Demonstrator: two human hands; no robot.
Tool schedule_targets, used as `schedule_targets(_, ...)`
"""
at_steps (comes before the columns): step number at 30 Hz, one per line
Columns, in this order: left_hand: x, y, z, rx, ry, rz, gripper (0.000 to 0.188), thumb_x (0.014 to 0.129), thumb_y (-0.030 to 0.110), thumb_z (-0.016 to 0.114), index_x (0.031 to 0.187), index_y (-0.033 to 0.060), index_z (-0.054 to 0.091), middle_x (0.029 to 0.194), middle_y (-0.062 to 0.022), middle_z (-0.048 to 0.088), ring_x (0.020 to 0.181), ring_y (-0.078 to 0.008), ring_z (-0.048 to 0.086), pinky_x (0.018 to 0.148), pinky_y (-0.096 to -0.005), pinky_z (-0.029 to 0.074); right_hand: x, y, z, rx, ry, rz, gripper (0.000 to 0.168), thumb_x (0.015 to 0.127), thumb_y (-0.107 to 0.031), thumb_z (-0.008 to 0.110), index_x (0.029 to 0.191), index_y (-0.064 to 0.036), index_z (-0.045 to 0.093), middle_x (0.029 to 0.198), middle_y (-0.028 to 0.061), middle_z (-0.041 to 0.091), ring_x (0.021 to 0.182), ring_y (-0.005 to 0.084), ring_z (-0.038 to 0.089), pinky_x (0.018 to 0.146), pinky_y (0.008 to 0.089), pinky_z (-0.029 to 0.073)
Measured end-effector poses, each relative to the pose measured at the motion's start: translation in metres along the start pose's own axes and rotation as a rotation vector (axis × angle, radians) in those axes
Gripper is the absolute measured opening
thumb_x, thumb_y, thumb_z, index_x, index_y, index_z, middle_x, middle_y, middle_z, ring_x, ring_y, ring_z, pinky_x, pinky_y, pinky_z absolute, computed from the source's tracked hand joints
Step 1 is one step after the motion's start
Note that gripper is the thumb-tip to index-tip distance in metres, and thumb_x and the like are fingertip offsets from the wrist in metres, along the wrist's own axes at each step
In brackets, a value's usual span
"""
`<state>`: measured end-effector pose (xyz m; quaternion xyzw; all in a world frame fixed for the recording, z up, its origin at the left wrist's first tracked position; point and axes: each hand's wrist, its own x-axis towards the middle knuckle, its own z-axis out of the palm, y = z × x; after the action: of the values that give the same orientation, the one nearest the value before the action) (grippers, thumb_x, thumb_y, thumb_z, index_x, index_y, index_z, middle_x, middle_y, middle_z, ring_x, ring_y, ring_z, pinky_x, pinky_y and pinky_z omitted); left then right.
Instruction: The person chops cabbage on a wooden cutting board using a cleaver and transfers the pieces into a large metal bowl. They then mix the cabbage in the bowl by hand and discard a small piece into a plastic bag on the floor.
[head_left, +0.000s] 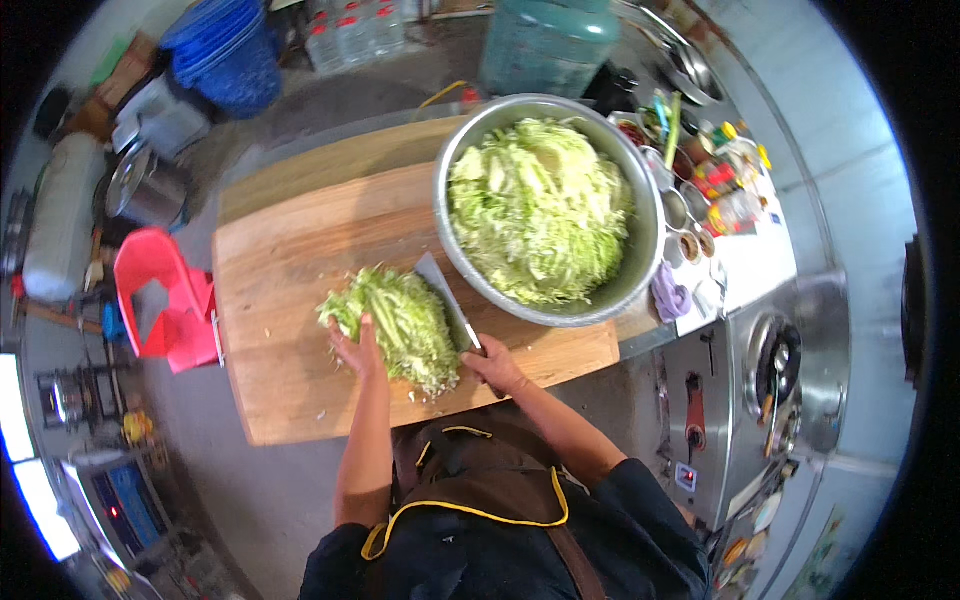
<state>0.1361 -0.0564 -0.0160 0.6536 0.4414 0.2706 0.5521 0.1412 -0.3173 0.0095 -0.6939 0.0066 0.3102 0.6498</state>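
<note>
A heap of shredded cabbage (401, 322) lies on the thick wooden cutting board (277, 247). My left hand (358, 346) rests against the heap's left side, thumb and fingers spread. In my right hand (495, 366) is the handle of a cleaver (448, 300). Its broad blade stands along the right side of the heap and points away from me. Behind it, at the board's far right, a large metal basin (646, 277) holds a high mound of shredded cabbage (544, 214). Small cabbage bits lie scattered near the board's front edge.
To the right are seasoning bottles (731, 214), a purple cloth (670, 292) and a stainless steel stove (709, 420). A red plastic chair (161, 300) stands by the board's left end. Beyond the board are a green gas cylinder (551, 49) and a blue bin (232, 71).
</note>
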Motion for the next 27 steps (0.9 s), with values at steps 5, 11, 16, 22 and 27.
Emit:
schedule_targets(5,0.003,-0.003,-0.022,0.372,-0.151,0.12,0.085,0.089,0.04,0.073,0.155,0.0071,0.031,0.151,-0.0223,0.034,0.141,-0.0388,0.031,0.113,-0.0487,0.034,-0.007,-0.006,0.009,-0.034,0.076,0.0,0.015,0.091,-0.012,0.068,0.095,-0.004,0.056,0.072,-0.0002,0.05,0.058,0.0098,0.052,0.049,0.0289,0.045)
schedule_targets(11,-0.012,0.019,-0.005,0.374,-0.085,-0.087,0.105,0.078,0.053,0.081,0.157,0.0092,0.027,0.151,-0.0277,0.031,0.141,-0.0428,0.027,0.113,-0.0497,0.034,-0.001,-0.015,0.019,0.004,0.086,0.077,0.021,0.089,-0.018,0.07,0.092,-0.004,0.054,0.071,0.001,0.055,0.054,0.0101,0.051,0.044,0.0288,0.045)
schedule_targets(16,0.006,-0.007,0.004,-0.196,-0.039,-0.065,0.099,0.077,0.038,0.087,0.152,0.0007,0.034,0.146,-0.0259,0.038,0.13,-0.0338,0.045,0.11,-0.0452,0.038,0.006,-0.017,0.033,-0.014,0.087,0.096,0.016,0.09,-0.014,0.067,0.096,-0.006,0.055,0.065,-0.0005,0.052,0.046,0.0093,0.047,0.04,0.0278,0.04)
schedule_targets(22,0.01,-0.005,-0.009,-0.095,0.056,-0.257,0.115,0.075,0.044,0.087,0.157,-0.0003,0.019,0.157,-0.0239,0.031,0.141,-0.0346,0.037,0.115,-0.0437,0.032,0.01,-0.035,0.051,0.047,0.019,0.076,0.013,0.09,-0.011,0.067,0.096,-0.004,0.059,0.067,-0.0021,0.051,0.052,0.0084,0.047,0.046,0.0284,0.04)
schedule_targets(27,-0.001,0.01,-0.008,-0.745,-0.085,-0.445,0.091,0.087,0.018,0.077,0.159,0.0128,0.022,0.157,-0.0222,0.028,0.139,-0.032,0.039,0.112,-0.0432,0.038,0.002,-0.028,0.078,-0.079,0.0,0.053,0.013,0.091,-0.01,0.067,0.097,-0.003,0.058,0.066,-0.0007,0.051,0.051,0.0092,0.048,0.046,0.0276,0.04)
